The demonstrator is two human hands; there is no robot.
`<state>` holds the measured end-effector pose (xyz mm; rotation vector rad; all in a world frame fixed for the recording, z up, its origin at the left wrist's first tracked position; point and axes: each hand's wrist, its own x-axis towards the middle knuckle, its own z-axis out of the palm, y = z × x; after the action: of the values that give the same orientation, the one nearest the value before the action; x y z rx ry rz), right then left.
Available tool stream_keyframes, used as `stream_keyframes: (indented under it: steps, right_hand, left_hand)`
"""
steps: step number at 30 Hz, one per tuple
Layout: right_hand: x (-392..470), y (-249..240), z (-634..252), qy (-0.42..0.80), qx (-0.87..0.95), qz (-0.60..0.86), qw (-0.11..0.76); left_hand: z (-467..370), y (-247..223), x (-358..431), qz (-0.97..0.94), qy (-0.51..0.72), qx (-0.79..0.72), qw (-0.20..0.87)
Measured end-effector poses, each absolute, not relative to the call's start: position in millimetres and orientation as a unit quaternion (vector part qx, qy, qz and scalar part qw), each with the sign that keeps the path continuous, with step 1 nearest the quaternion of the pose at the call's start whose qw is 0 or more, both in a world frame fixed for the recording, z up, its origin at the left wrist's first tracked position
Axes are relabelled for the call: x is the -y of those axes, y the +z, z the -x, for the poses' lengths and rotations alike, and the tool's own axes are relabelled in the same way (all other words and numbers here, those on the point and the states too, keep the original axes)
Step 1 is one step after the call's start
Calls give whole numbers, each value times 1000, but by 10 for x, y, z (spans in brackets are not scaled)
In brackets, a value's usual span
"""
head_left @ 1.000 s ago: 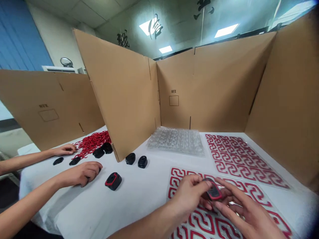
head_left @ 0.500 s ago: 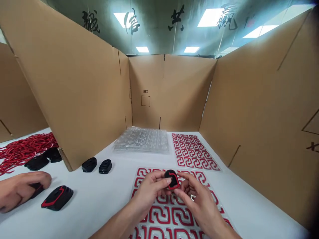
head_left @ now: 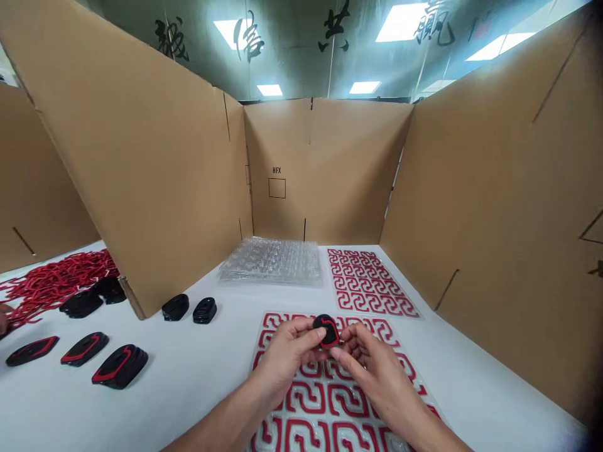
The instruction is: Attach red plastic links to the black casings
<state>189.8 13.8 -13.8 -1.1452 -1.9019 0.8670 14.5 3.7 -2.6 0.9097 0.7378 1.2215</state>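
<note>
Between my two hands is a small black plastic piece (head_left: 323, 326) with a red strip along its edge. My left hand (head_left: 294, 348) grips it from the left, the thumb lying across its face. Thumb and fingertips of my right hand (head_left: 370, 364) are closed at its right edge, touching the red strip. Both hands are above a clear sheet (head_left: 330, 370) that carries rows of red curved strips. The back of the piece is hidden by my fingers.
A second sheet of red strips (head_left: 372, 282) lies at the back right, beside stacked clear plastic trays (head_left: 273, 263). Black pieces (head_left: 175, 307) stand at left; red-trimmed ones (head_left: 120, 366) lie nearer. Cardboard walls (head_left: 164, 169) surround the table. A co-worker's hand (head_left: 4, 319) is near red strips (head_left: 61, 276).
The co-worker's hand has moved away to the far left, uncovering two red-trimmed black pieces. My hands keep their hold, with my right fingertips drawn closer together. The view has shifted slightly.
</note>
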Motion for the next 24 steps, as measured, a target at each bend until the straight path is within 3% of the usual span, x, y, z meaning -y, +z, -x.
stream_keyframes:
  steps: [8,16,24]
  right_hand:
    - [-128,-103,-1879,333,765,436,336]
    - [-152,-115,-1901,358,754,425,351]
    - [-184,-171,-1880,548,631,397,378]
  left_hand:
    - [-135,-73,-61,-376,516,-323,699]
    - [-186,-132,-42,-413,557,-302,654]
    - [-230,-85,-26,-492,533,-287,626]
